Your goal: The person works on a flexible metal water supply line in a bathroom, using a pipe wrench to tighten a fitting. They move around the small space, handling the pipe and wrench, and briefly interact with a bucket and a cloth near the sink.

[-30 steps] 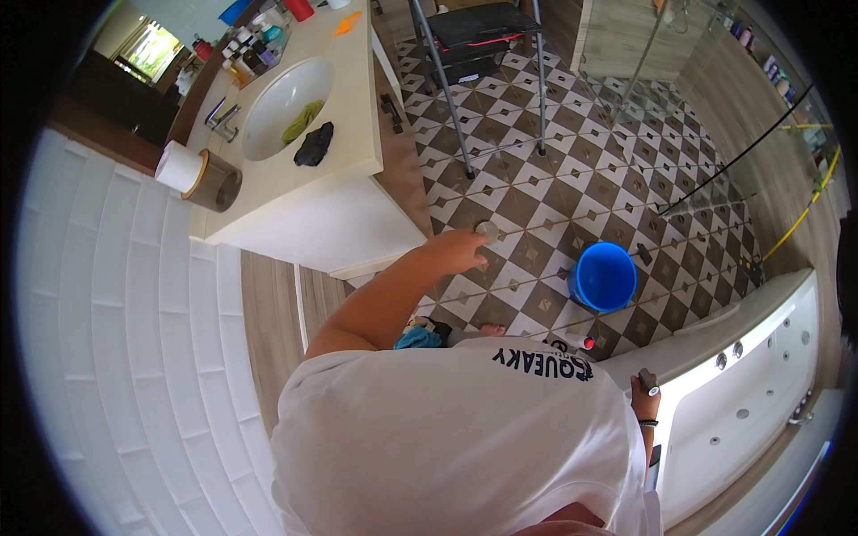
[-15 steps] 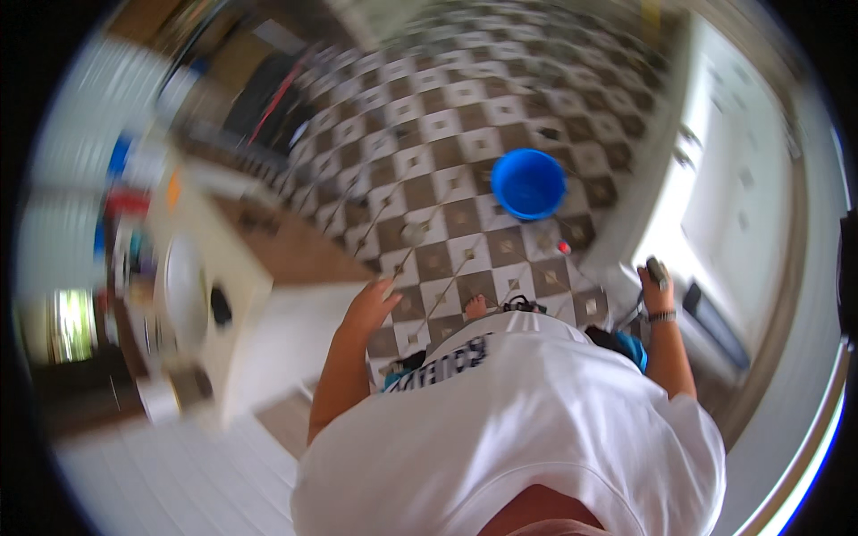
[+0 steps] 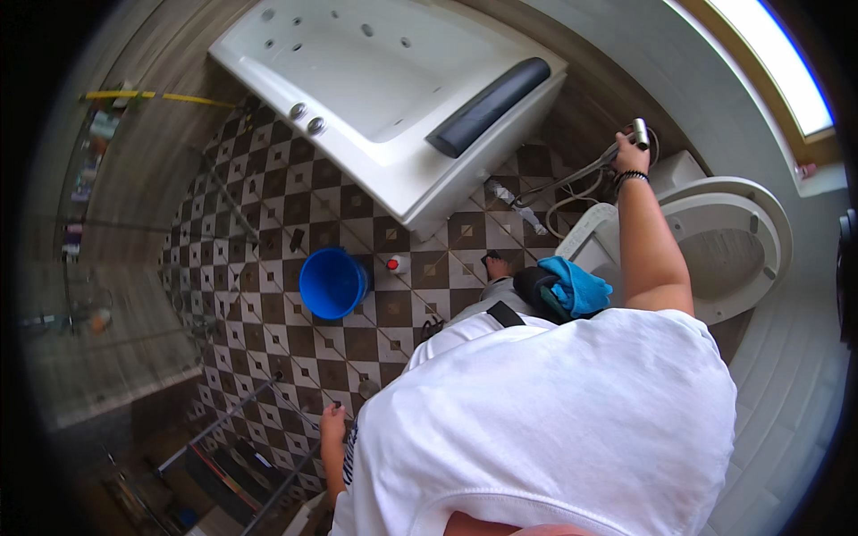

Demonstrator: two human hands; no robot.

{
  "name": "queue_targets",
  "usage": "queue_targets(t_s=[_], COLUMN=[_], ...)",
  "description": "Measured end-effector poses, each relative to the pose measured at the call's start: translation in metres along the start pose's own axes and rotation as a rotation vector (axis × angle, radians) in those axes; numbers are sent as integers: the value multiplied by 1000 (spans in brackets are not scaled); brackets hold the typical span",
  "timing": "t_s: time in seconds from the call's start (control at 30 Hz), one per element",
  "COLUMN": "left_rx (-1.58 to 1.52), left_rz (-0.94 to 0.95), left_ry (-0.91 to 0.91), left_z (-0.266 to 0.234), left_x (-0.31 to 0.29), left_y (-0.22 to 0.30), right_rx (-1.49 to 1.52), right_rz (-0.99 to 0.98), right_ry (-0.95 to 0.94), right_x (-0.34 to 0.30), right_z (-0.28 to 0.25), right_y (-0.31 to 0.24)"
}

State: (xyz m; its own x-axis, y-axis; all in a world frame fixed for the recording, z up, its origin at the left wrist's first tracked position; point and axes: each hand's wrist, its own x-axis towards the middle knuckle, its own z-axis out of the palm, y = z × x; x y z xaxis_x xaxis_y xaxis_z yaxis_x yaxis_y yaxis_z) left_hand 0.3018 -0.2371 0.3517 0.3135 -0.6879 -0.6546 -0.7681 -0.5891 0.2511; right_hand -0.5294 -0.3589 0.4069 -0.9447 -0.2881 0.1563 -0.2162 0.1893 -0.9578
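My right hand (image 3: 631,158) is closed around a metal hand sprayer (image 3: 640,133), its pale hose (image 3: 572,179) trailing beneath. The arm stretches out past the open toilet (image 3: 715,250), with its lid and seat raised. Down at my left side hangs my left hand (image 3: 332,420), small in view; its fingers look loosely bent and apart, with nothing visible in them. A teal cloth (image 3: 576,286) hangs at my right hip. On the tiled floor stand a blue bucket (image 3: 332,283) and a small white bottle with a red top (image 3: 398,264).
A white bathtub (image 3: 384,179) with a black headrest (image 3: 489,107) stands ahead. Behind it runs a wood-look wall. Glass panels (image 3: 214,420) with metal rails are at the left. A small dark object (image 3: 296,239) lies on the floor near the bucket.
My view has swung to the right, bringing the toilet and whole tub end into sight. My right arm now reaches farther out with the sprayer; my left hand hangs lower at my side.
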Motion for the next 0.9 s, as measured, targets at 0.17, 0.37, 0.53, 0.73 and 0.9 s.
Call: queue_targets(t_s=[0.17, 0.37, 0.53, 0.73, 0.9], left_rx=[16, 81, 59, 54, 278], left_rz=[65, 29, -103, -221, -311], left_ry=[67, 21, 35, 29, 72], left_z=[-13, -31, -61, -93, -76], left_x=[12, -33, -63, -74, -112], left_y=[53, 187, 237, 239, 341], right_rx=[230, 160, 221, 63, 131], right_rz=[270, 294, 480, 490, 327], right_ry=[330, 553, 610, 472, 372], right_x=[72, 175, 215, 251, 242], right_z=[-30, -79, -79, -62, -47], right_y=[16, 92, 107, 175, 175])
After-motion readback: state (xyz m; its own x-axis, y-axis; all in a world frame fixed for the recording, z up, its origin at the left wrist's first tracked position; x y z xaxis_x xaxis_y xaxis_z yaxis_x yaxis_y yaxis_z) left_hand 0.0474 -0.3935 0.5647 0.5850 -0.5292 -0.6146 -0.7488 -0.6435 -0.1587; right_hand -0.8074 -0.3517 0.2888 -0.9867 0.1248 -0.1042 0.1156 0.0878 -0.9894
